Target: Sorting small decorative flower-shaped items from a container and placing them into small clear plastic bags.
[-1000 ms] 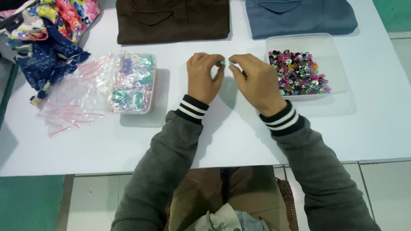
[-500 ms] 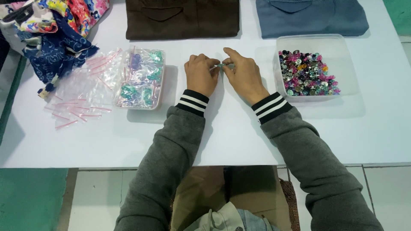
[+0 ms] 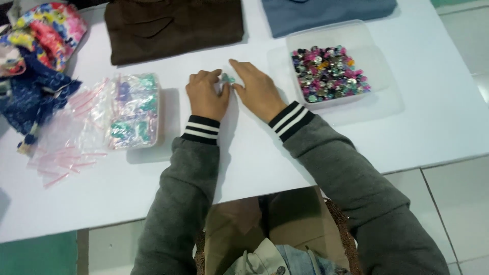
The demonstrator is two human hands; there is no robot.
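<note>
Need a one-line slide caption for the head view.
Both hands, left hand and right hand, pinch a small teal piece on a white table, beside a clear tray of colourful beads.

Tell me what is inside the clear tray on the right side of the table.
The clear tray holds a heap of small shiny pieces in pink, purple, green, silver and dark tones, piled toward its left half. Whatever lies beneath the heap is covered; the pieces are too small to identify.

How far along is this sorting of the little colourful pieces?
Done: a clear tray at the left already holds filled small bags. In hand: the left hand and right hand pinch one small greenish piece between them. Left: the clear tub at the right holds many loose pieces, and empty bags lie by the tray.
</note>
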